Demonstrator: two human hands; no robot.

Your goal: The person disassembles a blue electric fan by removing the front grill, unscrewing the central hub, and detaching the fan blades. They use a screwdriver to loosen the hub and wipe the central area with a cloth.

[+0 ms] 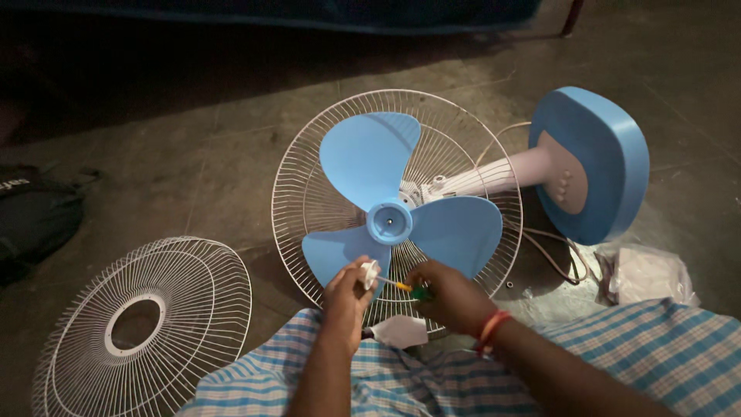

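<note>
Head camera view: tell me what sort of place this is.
Probably the floor of a home or small repair spot, dimly lit. A blue table fan lies taken apart on the bare concrete floor, its loose front grille beside it, and a dark bag sits nearby.

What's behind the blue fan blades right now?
Behind the blue blades sits the white rear wire guard, with the white motor neck running toward the blue base. The blades and blue hub cover the motor housing and the guard's centre.
</note>
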